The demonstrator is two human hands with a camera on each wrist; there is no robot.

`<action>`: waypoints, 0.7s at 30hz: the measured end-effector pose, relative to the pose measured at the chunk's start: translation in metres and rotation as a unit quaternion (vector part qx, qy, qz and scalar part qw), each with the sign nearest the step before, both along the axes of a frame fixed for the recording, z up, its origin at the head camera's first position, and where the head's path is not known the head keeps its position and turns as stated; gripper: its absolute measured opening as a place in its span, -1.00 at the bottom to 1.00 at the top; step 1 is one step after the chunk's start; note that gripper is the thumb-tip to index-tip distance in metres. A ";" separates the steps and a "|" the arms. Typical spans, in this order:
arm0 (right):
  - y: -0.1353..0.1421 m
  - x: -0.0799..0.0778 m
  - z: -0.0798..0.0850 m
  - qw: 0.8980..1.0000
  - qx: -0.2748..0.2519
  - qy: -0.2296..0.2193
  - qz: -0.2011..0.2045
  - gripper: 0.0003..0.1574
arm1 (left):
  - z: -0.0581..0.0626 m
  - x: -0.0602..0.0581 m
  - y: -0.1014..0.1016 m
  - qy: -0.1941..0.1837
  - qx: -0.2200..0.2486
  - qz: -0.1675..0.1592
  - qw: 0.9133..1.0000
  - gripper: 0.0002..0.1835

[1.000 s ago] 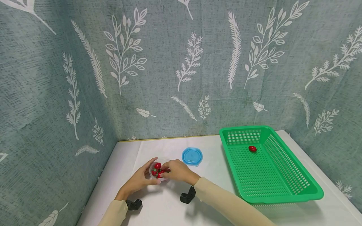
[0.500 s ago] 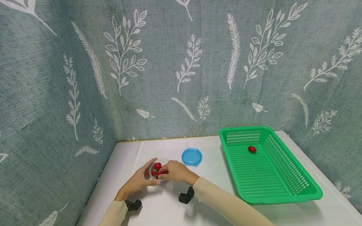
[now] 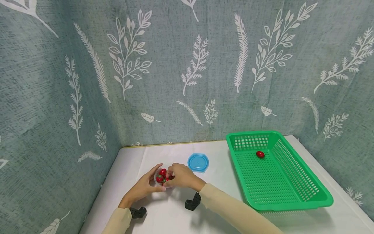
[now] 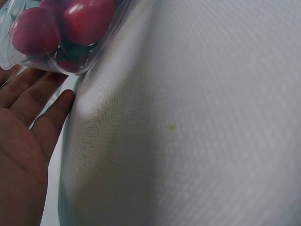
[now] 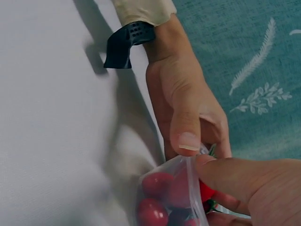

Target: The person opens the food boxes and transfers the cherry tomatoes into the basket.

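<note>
On the white table at the left, my left hand holds a small clear plastic container between its thumb and fingers. Inside lie several red cherry tomatoes, some with green stem ends. My right hand reaches in over the rim from the right, thumb and fingers bent among the tomatoes. From the right wrist, its thumb appears at the rim, close to a bright red tomato; I cannot tell whether it is pinched. The left thumb rests against the container's rim.
Behind my right hand lies a blue lid. A large green basket stands at the right, with one red cherry tomato near its far end. Patterned grey-green cloth hangs behind the table and along its sides.
My right fingers have shifted within the container, and the index finger has risen away from the thumb. My left hand, the container, lid and basket stay in place.
</note>
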State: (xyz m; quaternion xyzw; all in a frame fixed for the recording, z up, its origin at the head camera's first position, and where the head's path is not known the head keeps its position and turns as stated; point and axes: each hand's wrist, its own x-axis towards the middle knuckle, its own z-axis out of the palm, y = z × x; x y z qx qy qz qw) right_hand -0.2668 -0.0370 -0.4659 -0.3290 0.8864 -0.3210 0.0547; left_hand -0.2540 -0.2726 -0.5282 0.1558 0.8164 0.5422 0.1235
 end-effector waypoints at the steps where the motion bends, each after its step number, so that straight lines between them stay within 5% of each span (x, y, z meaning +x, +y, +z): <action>1: 0.000 0.000 0.000 1.000 0.002 0.004 0.001 -0.72 | 0.000 0.000 0.000 0.001 0.000 0.000 1.000 0.13; 14: -0.010 -0.001 -0.002 0.998 0.047 0.033 0.026 -0.78 | 0.002 0.000 -0.001 0.000 -0.004 -0.002 1.000 0.14; 21: -0.008 -0.001 -0.004 0.998 0.051 0.034 -0.007 -0.80 | 0.003 0.000 0.000 -0.004 -0.003 0.005 1.000 0.16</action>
